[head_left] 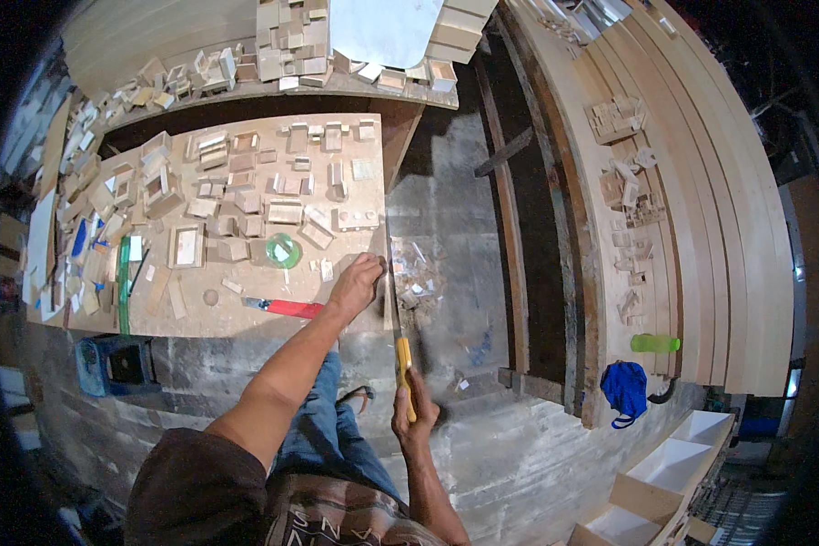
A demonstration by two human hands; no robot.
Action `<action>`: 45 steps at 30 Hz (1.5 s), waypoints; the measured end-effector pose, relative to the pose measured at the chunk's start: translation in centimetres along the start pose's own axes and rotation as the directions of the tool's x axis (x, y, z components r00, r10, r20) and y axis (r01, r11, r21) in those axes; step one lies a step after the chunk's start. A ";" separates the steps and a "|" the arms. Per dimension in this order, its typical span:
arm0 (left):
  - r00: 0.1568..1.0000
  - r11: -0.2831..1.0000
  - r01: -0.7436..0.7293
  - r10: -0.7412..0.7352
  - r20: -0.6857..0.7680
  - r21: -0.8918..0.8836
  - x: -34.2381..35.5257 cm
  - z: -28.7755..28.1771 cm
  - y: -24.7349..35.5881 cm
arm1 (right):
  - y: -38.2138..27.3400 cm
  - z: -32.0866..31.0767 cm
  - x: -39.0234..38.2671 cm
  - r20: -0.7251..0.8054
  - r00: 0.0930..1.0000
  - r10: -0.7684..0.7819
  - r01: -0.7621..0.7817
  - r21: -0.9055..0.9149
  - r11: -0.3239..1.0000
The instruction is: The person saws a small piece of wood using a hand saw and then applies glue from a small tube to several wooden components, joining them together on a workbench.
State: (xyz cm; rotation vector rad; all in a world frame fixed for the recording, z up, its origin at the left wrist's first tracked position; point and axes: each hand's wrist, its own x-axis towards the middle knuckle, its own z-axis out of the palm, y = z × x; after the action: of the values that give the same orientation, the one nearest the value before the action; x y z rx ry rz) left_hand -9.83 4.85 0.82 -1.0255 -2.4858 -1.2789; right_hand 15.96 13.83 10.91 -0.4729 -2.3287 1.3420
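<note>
My left hand (359,282) is closed at the right edge of the plywood worktop (246,323), its fingertips on something small that I cannot make out. My right hand (414,408) grips the yellow handle (405,355) of a long, thin tool, whose dark blade (393,300) runs up beside the board's edge, close to my left fingertips. A red-handled cutter (291,308) lies left of my left wrist. Above it sits a round green object (283,251), among several small pale wooden pieces (285,211).
A rear shelf (177,107) holds more wooden parts. To the right are long planks (719,255), a green bottle (655,343) and a blue bag (624,391). A blue stool (109,364) stands at left, white-lined boxes (673,460) at lower right, concrete floor (510,455) below.
</note>
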 end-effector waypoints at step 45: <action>1.000 0.996 -0.028 0.029 0.007 -0.085 1.3 -1.2 1.4 | -11.0 0.8 14.4 0.173 0.970 0.168 -0.151 -0.109 0.983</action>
State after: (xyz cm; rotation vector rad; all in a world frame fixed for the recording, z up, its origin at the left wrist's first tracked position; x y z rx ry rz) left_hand -10.12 5.16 3.04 -1.0836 -2.4330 -1.3849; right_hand 2.24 14.91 22.75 -0.6012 -2.5601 1.4039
